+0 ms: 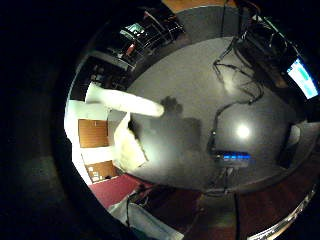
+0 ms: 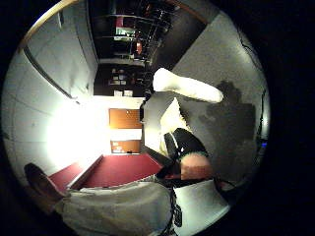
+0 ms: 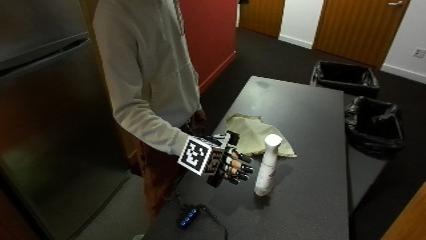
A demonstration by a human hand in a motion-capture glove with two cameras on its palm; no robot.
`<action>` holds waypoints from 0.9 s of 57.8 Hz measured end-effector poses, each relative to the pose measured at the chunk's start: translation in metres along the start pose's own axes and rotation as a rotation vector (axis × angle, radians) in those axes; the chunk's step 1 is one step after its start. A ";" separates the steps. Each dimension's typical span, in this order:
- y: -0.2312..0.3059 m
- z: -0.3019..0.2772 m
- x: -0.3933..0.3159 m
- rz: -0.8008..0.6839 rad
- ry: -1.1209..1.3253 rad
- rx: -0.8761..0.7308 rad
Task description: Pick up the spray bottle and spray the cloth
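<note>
Dark tabletop carries the upright white spray bottle, with the yellowish cloth just behind it. My gloved right hand hovers just beside the bottle, fingers loosely curled, holding nothing.

The person stands at the long edge of the table, right arm bent at the elbow with the forearm extended over the table's near end. The gloved right hand hovers above the surface, palm turned sideways, fingers loosely bent and spread, holding nothing. The sleeve covers the arm to the wrist.
</note>
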State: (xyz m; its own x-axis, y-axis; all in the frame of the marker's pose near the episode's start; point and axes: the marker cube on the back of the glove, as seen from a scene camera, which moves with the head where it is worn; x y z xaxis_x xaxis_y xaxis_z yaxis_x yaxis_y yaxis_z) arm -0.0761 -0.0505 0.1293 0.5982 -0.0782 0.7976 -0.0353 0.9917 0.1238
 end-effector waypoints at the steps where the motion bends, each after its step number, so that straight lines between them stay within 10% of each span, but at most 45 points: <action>1: 0.000 0.003 0.002 0.001 -0.003 -0.004; 52: -0.031 0.114 0.017 0.047 -0.245 -0.131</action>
State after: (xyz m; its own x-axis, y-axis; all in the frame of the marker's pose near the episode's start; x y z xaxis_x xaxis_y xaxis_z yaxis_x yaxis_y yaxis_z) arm -0.1558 -0.0945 0.2060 0.3866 -0.0383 0.9214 0.0552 0.9983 0.0184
